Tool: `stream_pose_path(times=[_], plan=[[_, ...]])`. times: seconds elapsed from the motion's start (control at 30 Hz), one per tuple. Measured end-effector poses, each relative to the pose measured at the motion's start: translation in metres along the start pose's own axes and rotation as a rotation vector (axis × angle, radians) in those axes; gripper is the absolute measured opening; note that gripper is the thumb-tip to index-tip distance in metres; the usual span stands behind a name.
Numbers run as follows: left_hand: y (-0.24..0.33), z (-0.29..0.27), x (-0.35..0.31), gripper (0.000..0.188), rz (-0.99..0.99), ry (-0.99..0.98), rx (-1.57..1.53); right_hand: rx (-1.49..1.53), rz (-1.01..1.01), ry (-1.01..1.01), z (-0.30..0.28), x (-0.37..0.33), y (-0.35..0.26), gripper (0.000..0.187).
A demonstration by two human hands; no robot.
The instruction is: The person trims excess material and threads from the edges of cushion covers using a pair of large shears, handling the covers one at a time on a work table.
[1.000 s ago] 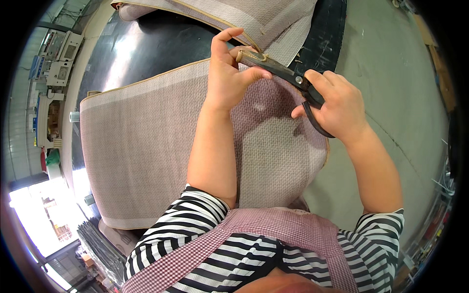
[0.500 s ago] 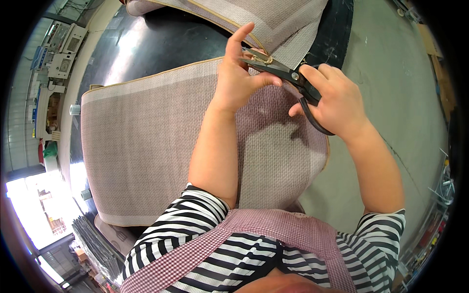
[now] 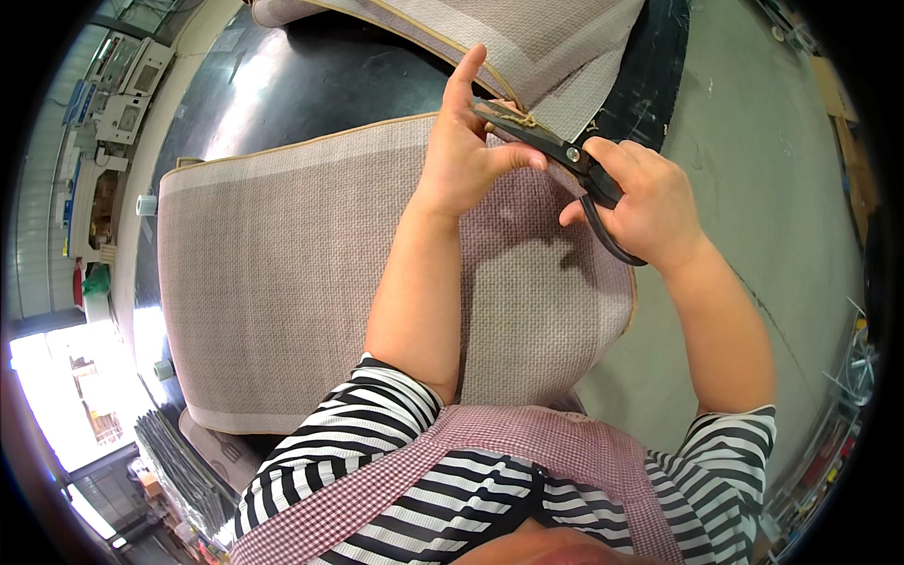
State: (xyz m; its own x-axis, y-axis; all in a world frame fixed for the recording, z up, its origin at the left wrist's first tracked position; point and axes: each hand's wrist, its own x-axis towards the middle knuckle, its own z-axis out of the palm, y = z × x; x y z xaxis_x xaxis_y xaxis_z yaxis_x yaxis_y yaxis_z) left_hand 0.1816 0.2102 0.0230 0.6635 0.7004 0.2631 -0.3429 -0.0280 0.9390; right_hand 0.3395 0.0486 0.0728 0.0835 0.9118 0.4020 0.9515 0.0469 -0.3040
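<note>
My right hand [image 3: 650, 198] is wrapped round the black handles of a pair of scissors [image 3: 557, 149], whose blades point to the upper left. The blades look nearly closed, at a small tan thread [image 3: 525, 119] by the rug's bound edge. My left hand [image 3: 459, 155] is at the blade tips, index finger raised and thumb stretched toward the scissors. Its other fingers curl behind the blades at the thread and are partly hidden. Beneath both hands lies a woven pinkish-beige rug [image 3: 301, 273] with a tan bound edge, folded over at the right.
Another part of woven rug [image 3: 556, 38] lies at the far side on a shiny black table surface [image 3: 348, 80]. Grey floor [image 3: 744, 188] stretches along the right. Machines [image 3: 132, 89] stand at the far left, and a dark bundle [image 3: 184, 461] sits at the lower left.
The scissor blades have come closer together at the thread. Both hands have shifted slightly to the right in the picture.
</note>
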Motion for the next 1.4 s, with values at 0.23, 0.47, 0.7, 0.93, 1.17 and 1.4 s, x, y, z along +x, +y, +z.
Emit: stream_pose_path(times=[0.23,0.47,0.7,0.93,1.17,1.4], plan=[[-0.006,-0.003,0.001,0.129,-0.021,0.002,0.053,-0.061,-0.058,0.078,0.001,0.012,-0.007,0.063],[-0.002,-0.001,0.001,0.130,-0.047,-0.013,0.040,0.221,0.160,-0.095,0.001,0.003,0.000,0.066],[-0.005,-0.004,0.002,0.126,0.001,-0.079,0.217,0.886,0.563,-0.048,0.013,-0.027,0.010,0.079],[-0.001,-0.004,-0.002,0.104,-0.033,-0.118,-0.040,0.435,0.274,-0.043,0.004,-0.017,0.002,0.077],[-0.012,-0.009,0.001,0.072,0.020,-0.139,0.020,0.353,0.291,-0.086,-0.008,-0.016,-0.003,0.075],[-0.012,-0.011,0.000,0.070,0.048,-0.184,0.022,0.182,0.114,-0.142,-0.018,-0.008,0.002,0.074]])
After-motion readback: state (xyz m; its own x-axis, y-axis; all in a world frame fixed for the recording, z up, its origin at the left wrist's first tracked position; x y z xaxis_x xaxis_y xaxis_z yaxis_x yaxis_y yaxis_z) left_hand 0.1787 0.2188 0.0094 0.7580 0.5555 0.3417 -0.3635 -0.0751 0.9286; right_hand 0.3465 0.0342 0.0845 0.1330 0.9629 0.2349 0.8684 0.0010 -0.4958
